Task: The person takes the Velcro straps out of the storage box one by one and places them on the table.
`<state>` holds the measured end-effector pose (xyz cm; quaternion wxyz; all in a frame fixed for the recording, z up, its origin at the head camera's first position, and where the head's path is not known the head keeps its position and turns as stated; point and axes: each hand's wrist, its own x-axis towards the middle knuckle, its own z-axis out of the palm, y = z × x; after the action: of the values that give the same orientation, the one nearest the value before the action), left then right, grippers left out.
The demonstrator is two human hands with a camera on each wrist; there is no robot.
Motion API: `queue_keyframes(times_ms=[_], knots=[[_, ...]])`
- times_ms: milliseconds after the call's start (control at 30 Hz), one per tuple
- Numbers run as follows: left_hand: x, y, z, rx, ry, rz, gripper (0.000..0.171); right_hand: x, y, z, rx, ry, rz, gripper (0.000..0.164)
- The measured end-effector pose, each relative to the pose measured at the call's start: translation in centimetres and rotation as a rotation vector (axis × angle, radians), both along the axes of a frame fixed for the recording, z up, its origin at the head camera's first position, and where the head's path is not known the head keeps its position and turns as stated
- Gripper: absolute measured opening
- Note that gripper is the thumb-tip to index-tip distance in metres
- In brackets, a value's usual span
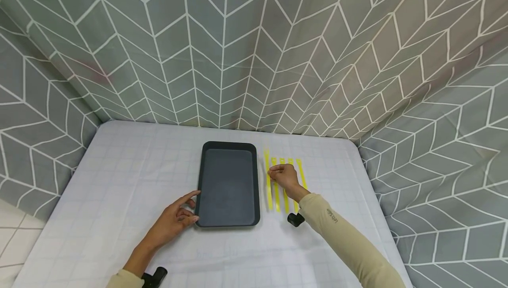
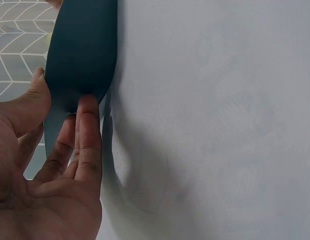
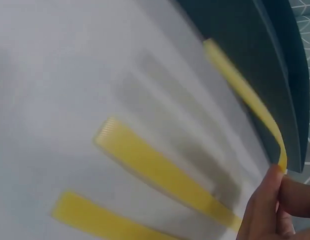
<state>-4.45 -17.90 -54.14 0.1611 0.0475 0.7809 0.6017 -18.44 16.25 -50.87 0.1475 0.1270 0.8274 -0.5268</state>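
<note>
A dark grey rectangular tray (image 1: 227, 184) lies on the white cloth, long side running away from me. My left hand (image 1: 173, 217) is at its left side, fingertips touching the edge near the front corner. In the left wrist view those fingers (image 2: 88, 145) are fairly straight against the outer wall, with the thumb by the rim. Right of the tray my right hand (image 1: 286, 177) pinches a flat yellow strap (image 3: 244, 92), which bends up from the fingertips beside the tray wall. More yellow straps (image 3: 155, 167), one showing a ridged end, lie beneath and beside that hand.
The white cloth (image 1: 131, 182) covers the table. Grey curtains (image 1: 246, 58) with a white zigzag pattern hang behind and at both sides. A black wrist camera (image 1: 295, 219) is on the right arm, another (image 1: 155, 276) on the left. Pale floor tiles (image 1: 16, 235) show at the left.
</note>
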Motion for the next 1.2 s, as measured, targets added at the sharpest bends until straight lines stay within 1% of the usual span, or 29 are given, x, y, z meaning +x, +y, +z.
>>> queue_keyframes(times_ms=[200, 333, 467, 700, 1000, 1200], knots=[[0.1, 0.0, -0.1, 0.023, 0.003, 0.006, 0.073, 0.1, 0.0, -0.5, 0.049, -0.022, 0.014, 0.014], [0.1, 0.0, -0.1, 0.033, -0.01, 0.008, 0.073, 0.0, -0.2, -0.7, 0.094, -0.005, 0.012, 0.012], [0.1, 0.0, -0.1, 0.026, -0.003, 0.006, 0.073, 0.0, -0.4, -0.9, 0.167, 0.047, 0.034, 0.009], [0.1, 0.0, -0.1, 0.016, 0.004, 0.005, 0.072, 0.0, -0.6, -1.4, 0.345, 0.184, 0.119, 0.005], [0.1, -0.1, 0.0, 0.02, -0.012, 0.007, 0.072, -0.2, -0.8, -1.1, 0.452, 0.246, 0.171, 0.004], [0.0, 0.0, -0.1, 0.008, -0.005, 0.012, 0.073, -0.4, -0.7, -1.3, 0.479, 0.274, 0.203, 0.003]])
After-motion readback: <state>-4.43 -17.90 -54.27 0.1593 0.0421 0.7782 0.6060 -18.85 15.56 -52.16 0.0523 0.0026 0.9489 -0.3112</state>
